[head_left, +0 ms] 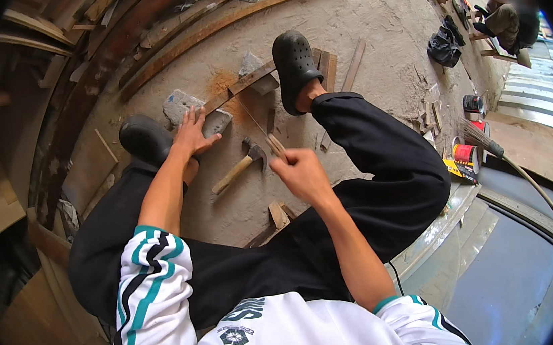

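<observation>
My right hand (302,175) is closed round the wooden handle of a handsaw (277,145). The saw's thin blade, seen nearly edge-on, runs up to a narrow wood strip (250,81). Fingers spread, my left hand (190,136) presses down at the strip's near left end, over a grey concrete block (178,104). A second grey block (266,82) lies under the strip further along, and my right clog (295,66) rests at its far end. Orange sawdust (221,81) is scattered beside the strip. Between my legs lies a claw hammer (241,165) with a wooden handle.
Long timber strips (234,22) lie at the upper left. Wood offcuts (278,214) sit close to my right thigh. Further right are a broom (489,140), paint cans (464,153), a black plastic bag (444,46) and a glass panel (496,271). Another person (510,20) sits at the upper right.
</observation>
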